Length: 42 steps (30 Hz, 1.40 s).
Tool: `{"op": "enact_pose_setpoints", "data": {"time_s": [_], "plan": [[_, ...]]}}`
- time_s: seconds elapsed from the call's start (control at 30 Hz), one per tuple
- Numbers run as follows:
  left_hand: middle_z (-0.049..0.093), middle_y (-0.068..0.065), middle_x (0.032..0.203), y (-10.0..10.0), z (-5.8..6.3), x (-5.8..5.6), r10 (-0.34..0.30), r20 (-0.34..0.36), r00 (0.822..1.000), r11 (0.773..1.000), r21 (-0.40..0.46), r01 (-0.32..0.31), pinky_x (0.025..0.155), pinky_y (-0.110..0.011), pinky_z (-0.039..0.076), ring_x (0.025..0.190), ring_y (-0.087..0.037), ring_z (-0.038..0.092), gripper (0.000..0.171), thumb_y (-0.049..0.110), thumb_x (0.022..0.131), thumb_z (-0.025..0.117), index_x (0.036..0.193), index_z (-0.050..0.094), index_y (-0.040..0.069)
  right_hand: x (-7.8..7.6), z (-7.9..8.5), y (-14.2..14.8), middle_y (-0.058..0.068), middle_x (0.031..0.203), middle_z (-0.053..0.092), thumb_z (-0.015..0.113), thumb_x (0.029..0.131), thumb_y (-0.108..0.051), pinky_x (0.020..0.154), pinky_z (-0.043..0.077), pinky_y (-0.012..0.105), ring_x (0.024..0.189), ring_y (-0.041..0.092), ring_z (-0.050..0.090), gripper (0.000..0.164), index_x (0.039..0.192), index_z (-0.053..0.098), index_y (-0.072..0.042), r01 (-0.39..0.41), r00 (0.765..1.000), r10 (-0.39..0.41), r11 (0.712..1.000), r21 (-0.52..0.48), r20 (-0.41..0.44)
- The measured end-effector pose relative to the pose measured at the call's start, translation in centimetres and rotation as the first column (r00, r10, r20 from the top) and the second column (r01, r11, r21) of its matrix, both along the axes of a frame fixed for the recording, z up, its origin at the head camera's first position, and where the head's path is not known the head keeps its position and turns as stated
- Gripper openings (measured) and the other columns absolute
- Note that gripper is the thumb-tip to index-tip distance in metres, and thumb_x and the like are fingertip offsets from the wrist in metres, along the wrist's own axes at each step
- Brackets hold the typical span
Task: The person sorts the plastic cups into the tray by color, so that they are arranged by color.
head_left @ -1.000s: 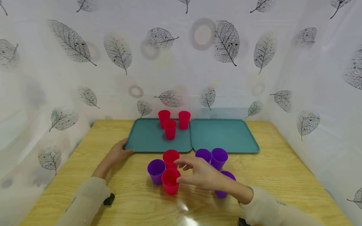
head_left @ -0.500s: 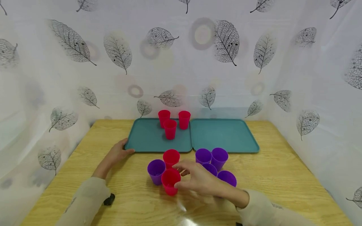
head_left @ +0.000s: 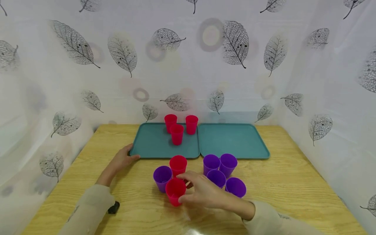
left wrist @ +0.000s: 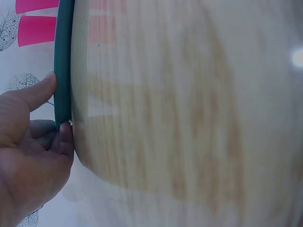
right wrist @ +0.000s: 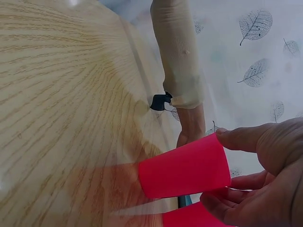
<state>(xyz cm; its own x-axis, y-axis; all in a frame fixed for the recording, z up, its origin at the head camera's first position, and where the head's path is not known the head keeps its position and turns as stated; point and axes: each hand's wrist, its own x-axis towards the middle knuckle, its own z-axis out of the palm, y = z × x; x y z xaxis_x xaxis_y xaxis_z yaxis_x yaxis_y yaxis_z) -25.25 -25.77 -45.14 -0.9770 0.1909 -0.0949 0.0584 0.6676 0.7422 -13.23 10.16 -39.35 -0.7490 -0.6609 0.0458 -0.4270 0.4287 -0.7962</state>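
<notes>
My right hand point(head_left: 204, 192) grips the nearest red plastic cup point(head_left: 175, 192). In the right wrist view, its thumb and fingers lie on opposite sides of that cup's rim point(right wrist: 225, 163). Another red cup point(head_left: 178, 164) stands just behind, with a purple cup point(head_left: 162, 179) at its left. My left hand point(head_left: 121, 159) holds the near left corner of the left teal tray point(head_left: 151, 147). In the left wrist view, thumb and curled fingers pinch the tray's edge point(left wrist: 63, 85). Three red cups stand on that tray, the foremost red cup point(head_left: 177, 135) near its middle.
Several purple cups point(head_left: 216, 178) stand close together right of my right hand. A second teal tray point(head_left: 233, 142) adjoins the first, with bare wood table point(head_left: 293, 182) to the right. Leaf-printed white curtains point(head_left: 188, 65) enclose the table's back and sides.
My right hand has closed on the nearest red cup and drawn it slightly nearer and leftward, apart from the red cup behind. My left hand stays on the tray corner.
</notes>
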Motion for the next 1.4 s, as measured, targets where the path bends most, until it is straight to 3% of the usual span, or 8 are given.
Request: {"op": "enact_pose_setpoints", "data": {"time_s": [0.47, 0.73, 1.07, 1.4], "plan": [[0.015, -0.043, 0.159, -0.1, -0.1, 0.0, 0.001, 0.012, 1.0, 1.0, 0.011, -0.001, 0.121, -0.065, 0.017, 0.148, -0.057, 0.014, 0.08, 0.018, 0.104, 0.063, 0.153, 0.013, -0.022, 0.1, -0.3, -0.7, 0.009, 0.127, 0.066, 0.09, 0.082, -0.019, 0.088, 0.059, 0.031, 0.105, 0.016, 0.066, 0.071, 0.141, 0.057, 0.002, 0.031, 0.999, -0.031, 0.999, -0.013, 0.027], [0.016, -0.044, 0.158, -0.1, -0.2, 0.0, -0.003, -0.01, 1.0, 1.0, 0.0, 0.003, 0.121, -0.064, 0.017, 0.147, -0.058, 0.015, 0.079, 0.016, 0.104, 0.064, 0.152, 0.014, -0.023, 0.0, -0.6, -0.9, -0.003, 0.115, 0.067, 0.091, 0.081, -0.019, 0.087, 0.058, 0.028, 0.103, 0.009, 0.063, 0.065, 0.136, 0.061, -0.004, 0.033, 0.999, -0.033, 0.999, -0.011, 0.026], [0.017, -0.043, 0.158, 0.0, -0.1, 0.0, -0.007, -0.012, 1.0, 1.0, 0.003, 0.007, 0.121, -0.065, 0.018, 0.148, -0.057, 0.016, 0.078, 0.016, 0.104, 0.063, 0.153, 0.015, -0.022, 0.1, -0.3, -1.1, -0.002, 0.112, 0.07, 0.092, 0.079, -0.018, 0.083, 0.057, 0.021, 0.102, 0.014, 0.067, 0.06, 0.13, 0.063, -0.004, 0.038, 0.998, -0.039, 0.999, 0.004, 0.059], [0.015, -0.042, 0.159, -0.1, -0.2, 0.0, -0.005, -0.005, 1.0, 1.0, 0.014, 0.005, 0.122, -0.064, 0.016, 0.149, -0.056, 0.014, 0.079, 0.019, 0.105, 0.063, 0.154, 0.015, -0.021, 0.1, 1.8, 0.0, -0.006, 0.115, 0.068, 0.089, 0.083, -0.022, 0.093, 0.058, 0.034, 0.103, 0.009, 0.064, 0.061, 0.133, 0.06, -0.003, 0.004, 0.999, -0.004, 1.0, -0.009, 0.039]]}}
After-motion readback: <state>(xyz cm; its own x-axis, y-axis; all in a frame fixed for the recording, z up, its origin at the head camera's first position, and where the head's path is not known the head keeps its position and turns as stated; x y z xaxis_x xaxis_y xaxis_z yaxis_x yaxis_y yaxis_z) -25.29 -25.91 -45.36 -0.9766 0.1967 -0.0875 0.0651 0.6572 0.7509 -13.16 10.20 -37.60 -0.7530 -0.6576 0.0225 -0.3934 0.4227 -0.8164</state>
